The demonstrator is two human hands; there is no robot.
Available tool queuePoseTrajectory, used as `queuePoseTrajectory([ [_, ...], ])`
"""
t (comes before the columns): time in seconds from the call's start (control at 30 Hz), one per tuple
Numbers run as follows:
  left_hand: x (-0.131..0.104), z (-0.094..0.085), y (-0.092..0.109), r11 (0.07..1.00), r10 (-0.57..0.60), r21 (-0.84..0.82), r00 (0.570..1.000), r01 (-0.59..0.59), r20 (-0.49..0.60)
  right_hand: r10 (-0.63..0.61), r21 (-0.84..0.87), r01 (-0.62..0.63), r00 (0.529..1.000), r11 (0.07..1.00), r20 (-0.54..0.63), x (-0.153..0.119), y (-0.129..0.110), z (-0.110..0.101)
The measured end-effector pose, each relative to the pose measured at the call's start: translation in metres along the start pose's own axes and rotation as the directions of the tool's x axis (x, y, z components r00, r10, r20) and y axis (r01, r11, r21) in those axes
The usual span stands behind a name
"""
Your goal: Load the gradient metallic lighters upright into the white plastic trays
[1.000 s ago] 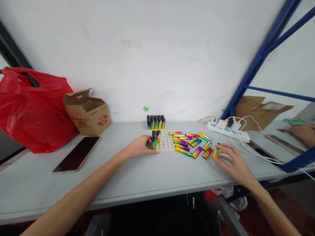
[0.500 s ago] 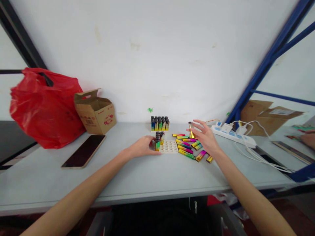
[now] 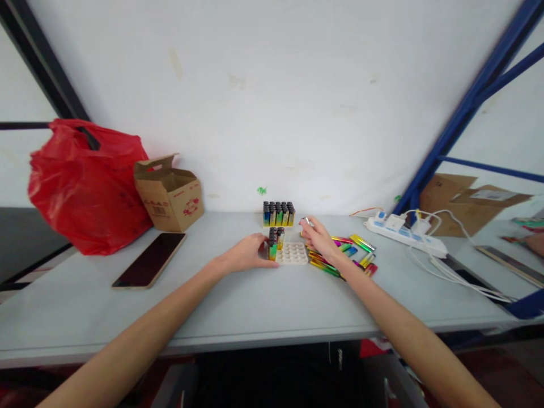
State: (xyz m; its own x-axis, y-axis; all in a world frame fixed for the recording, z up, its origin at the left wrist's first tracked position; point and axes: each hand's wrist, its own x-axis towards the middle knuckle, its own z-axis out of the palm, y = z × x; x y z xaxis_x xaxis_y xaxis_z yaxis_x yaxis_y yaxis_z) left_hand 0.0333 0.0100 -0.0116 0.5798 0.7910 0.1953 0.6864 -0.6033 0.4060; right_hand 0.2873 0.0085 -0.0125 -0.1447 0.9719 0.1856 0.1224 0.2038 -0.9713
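Observation:
My left hand (image 3: 247, 253) grips the left end of a white tray (image 3: 294, 255) with rows of round holes, thumb along its front edge. Several upright lighters (image 3: 272, 247) with black tops fill the tray's left holes; the other visible holes hold nothing. Above the tray's right end, my right hand (image 3: 322, 241) is closed on a lighter (image 3: 306, 221), of which only the top end shows. Under and beside that hand lies a loose pile of shiny multicoloured lighters (image 3: 326, 267), partly hidden by the wrist. Behind the tray stands a packed block of upright lighters (image 3: 279, 214).
On the left are a red plastic bag (image 3: 89, 187), an open cardboard box (image 3: 172, 195) and a phone (image 3: 149, 260). A white power strip (image 3: 408, 237) with plugs and cables lies on the right, near a blue metal frame (image 3: 450, 136). Another person's hand (image 3: 536, 243) shows at the far right.
My right hand has moved left with the lighter, from over the pile to the tray's right end. More of the pile's right side shows. My left hand stays on the tray.

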Motion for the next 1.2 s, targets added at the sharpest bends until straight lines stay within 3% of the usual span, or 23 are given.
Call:
queuePoseTrajectory([
  [0.1,0.000,0.001,0.000,1.000,0.008,-0.006,1.000,-0.007,0.002,-0.192,-0.269,0.169,0.979,0.948,-0.064,-0.004,0.003,0.004],
  [0.2,0.000,0.001,0.000,1.000,0.010,-0.006,1.000,-0.010,-0.002,-0.302,-0.389,0.249,0.950,0.887,-0.083,-0.006,0.006,0.007],
  [0.4,0.001,0.001,0.000,1.000,-0.002,0.022,1.000,0.001,0.011,-0.297,-0.451,0.185,0.936,0.873,-0.190,-0.004,0.014,0.005],
  [0.53,0.001,0.002,-0.001,1.000,0.006,0.010,1.000,-0.006,0.009,-0.294,-0.464,0.178,0.937,0.868,-0.191,-0.004,0.015,0.004],
  [0.63,0.001,0.002,-0.001,1.000,0.004,0.001,1.000,-0.004,0.005,-0.288,-0.450,0.188,0.943,0.873,-0.165,-0.006,0.012,0.006],
  [0.73,0.000,0.001,0.000,1.000,-0.006,-0.013,1.000,0.006,0.007,-0.277,-0.418,0.226,0.959,0.880,-0.064,-0.009,0.007,0.009],
  [0.83,0.001,0.001,0.000,1.000,-0.003,-0.018,1.000,0.003,0.008,-0.358,-0.496,0.343,0.931,0.797,0.069,-0.012,0.003,0.013],
  [0.93,0.001,0.002,-0.001,1.000,0.006,0.006,1.000,-0.006,0.006,-0.413,-0.591,0.402,0.902,0.699,0.124,-0.013,0.002,0.017],
  [1.1,0.001,0.001,0.001,1.000,0.000,-0.029,1.000,0.000,0.009,-0.362,-0.581,0.371,0.922,0.724,0.137,-0.011,0.008,0.021],
  [1.2,0.000,0.000,0.002,0.999,-0.009,-0.044,1.000,0.010,0.017,-0.361,-0.636,0.406,0.909,0.656,0.208,-0.008,0.015,0.021],
])
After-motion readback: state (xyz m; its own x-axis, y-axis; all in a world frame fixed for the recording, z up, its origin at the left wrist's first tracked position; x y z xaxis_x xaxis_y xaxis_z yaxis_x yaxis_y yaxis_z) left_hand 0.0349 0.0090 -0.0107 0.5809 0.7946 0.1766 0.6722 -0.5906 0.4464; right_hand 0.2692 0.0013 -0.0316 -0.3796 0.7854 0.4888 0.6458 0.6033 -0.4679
